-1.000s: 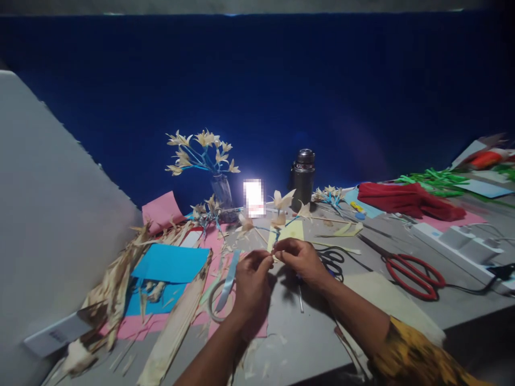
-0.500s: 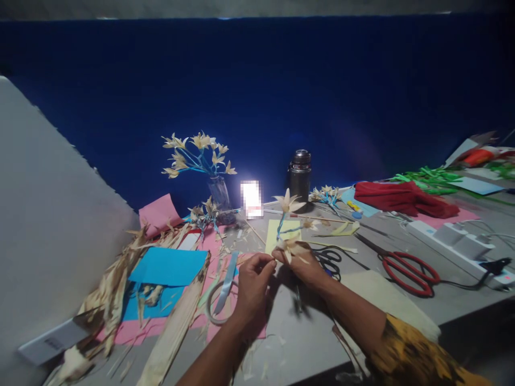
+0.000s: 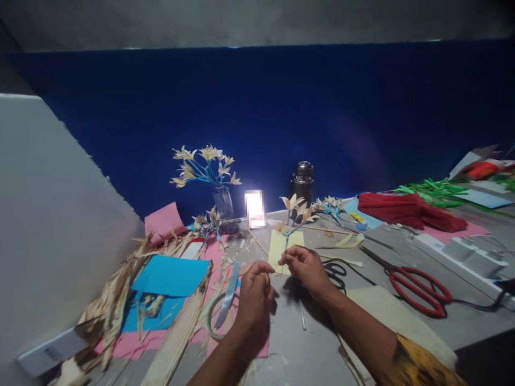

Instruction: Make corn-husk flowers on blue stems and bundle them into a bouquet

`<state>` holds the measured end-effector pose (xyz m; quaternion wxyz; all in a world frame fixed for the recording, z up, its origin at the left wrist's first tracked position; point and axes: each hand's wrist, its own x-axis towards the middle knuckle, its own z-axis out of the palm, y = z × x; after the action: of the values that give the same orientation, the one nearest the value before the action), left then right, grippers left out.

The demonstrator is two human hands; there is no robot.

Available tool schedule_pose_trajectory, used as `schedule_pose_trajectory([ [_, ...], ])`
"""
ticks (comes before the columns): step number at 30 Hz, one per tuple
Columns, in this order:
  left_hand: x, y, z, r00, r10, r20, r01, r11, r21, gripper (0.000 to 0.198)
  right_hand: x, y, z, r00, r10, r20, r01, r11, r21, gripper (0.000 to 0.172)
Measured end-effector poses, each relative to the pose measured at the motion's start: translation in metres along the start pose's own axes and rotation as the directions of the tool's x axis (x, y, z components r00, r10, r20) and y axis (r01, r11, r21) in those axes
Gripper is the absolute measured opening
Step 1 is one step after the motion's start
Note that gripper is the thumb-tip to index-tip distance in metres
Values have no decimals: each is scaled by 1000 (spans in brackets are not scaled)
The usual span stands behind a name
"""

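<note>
My right hand (image 3: 308,268) pinches the thin stem of an artificial flower spray (image 3: 293,202). Pale cream petals, which look like dried husk, top its blue-wrapped branches, and it stands upright above a yellow paper sheet (image 3: 295,240). Just left of the stem, my left hand (image 3: 255,292) has its fingers curled in; whatever lies between them is hidden or too small to name. Beside the left wrist lies a roll of pale tape (image 3: 213,321). Close to the right wrist is a pair of scissors with black handles (image 3: 336,271), partly covered by the hand.
Behind stand a glass vase (image 3: 223,203) of similar flowers and a dark thermos (image 3: 303,185). Dried husks (image 3: 173,335) and blue paper (image 3: 171,274) cover the left side. Large red-handled scissors (image 3: 420,289), a red cloth (image 3: 406,210) and a white power strip (image 3: 450,262) lie right.
The spray has turned more upright in my right hand, its blossoms gathered higher. My left hand has drawn slightly away from the right. The view has tilted up a little.
</note>
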<state>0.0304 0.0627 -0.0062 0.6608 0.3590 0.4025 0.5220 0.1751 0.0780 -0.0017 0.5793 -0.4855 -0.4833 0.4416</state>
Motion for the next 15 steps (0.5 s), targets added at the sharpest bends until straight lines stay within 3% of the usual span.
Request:
schedule_pose_trajectory([
  [4,1,-4,-2,999,35,7,-35,999,25,17,-3,-4,2,1000,-14,-2,14,997,-77,19],
  [11,6,-8,-5,996,62,59,-71,986,148,28,-4,1,5,999,-7,33,9,997,-76,20],
  [15,4,-3,-3,995,103,-17,-97,974,203,28,-4,-2,3,997,-63,33,67,989,-133,21],
])
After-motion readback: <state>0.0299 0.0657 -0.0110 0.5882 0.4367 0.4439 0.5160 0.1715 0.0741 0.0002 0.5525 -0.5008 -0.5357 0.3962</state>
